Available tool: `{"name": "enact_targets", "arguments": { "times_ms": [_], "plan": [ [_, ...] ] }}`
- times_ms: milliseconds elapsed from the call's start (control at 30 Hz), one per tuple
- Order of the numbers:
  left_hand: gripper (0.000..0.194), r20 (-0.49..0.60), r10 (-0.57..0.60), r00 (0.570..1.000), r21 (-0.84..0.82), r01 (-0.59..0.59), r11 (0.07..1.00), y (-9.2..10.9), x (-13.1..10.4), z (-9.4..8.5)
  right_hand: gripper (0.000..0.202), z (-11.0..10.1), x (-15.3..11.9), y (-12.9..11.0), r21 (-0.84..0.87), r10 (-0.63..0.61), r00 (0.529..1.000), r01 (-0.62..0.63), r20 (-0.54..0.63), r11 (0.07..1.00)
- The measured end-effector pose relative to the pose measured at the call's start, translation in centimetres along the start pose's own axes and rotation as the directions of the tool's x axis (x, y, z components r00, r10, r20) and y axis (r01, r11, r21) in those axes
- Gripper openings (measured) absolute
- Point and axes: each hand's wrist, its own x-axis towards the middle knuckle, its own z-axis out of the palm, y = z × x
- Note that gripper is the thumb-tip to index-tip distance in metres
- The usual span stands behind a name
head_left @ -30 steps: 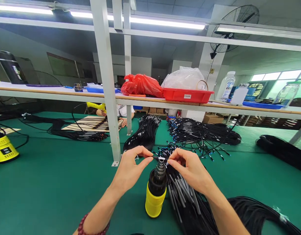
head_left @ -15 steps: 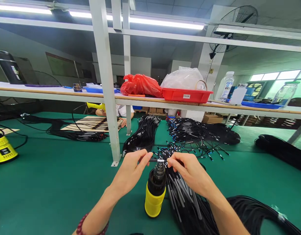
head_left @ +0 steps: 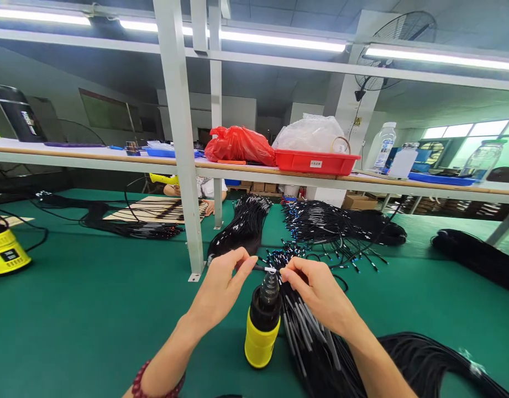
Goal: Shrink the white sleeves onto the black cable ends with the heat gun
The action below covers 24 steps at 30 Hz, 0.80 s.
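Between my two hands a thin black cable [head_left: 260, 268] with a white sleeve [head_left: 270, 270] is stretched level. My left hand [head_left: 225, 282] pinches its left part between thumb and fingers. On the other side of the sleeve, my right hand [head_left: 312, 287] is closed in a pinch on the cable. Just under the sleeve is the metal nozzle [head_left: 269, 287] of a yellow and black heat gun [head_left: 262, 337], which stands upright on the green mat [head_left: 134, 320]. Beside the gun, to the right, lies a bundle of black cables [head_left: 312, 326] with grey sleeves.
More black cable bundles [head_left: 243, 226] lie behind my hands. A white post [head_left: 188, 166] rises left of them, under a shelf carrying a red tray [head_left: 316, 162] and a red bag [head_left: 240, 145]. Another yellow tool [head_left: 8, 251] stands far left. A co-worker's hand [head_left: 210, 207] rests behind the post.
The cable's white sleeve has shifted slightly left and up over the nozzle, and my right hand has moved slightly left. The heat gun stays in place.
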Motion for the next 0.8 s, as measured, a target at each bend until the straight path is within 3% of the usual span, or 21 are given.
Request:
{"name": "enact_targets", "arguments": {
  "times_ms": [100,333,800],
  "plan": [
    [0.044,0.006,-0.022,1.000,0.010,0.022,1.000,-0.1,-0.1,0.0,0.031,0.1,-0.1,-0.1,-0.010,0.004,1.000,-0.004,0.014,1.000],
    [0.019,-0.005,-0.001,1.000,-0.107,0.000,0.994,-0.2,-0.1,-0.1,0.021,0.3,0.0,0.0,0.067,-0.001,0.998,0.005,-0.059,0.998],
    [0.026,0.036,0.014,0.999,-0.158,-0.009,0.987,0.5,-1.8,-0.6,0.023,0.3,-1.8,-1.0,0.119,0.048,0.998,-0.043,-0.040,0.992]
  ]
}}
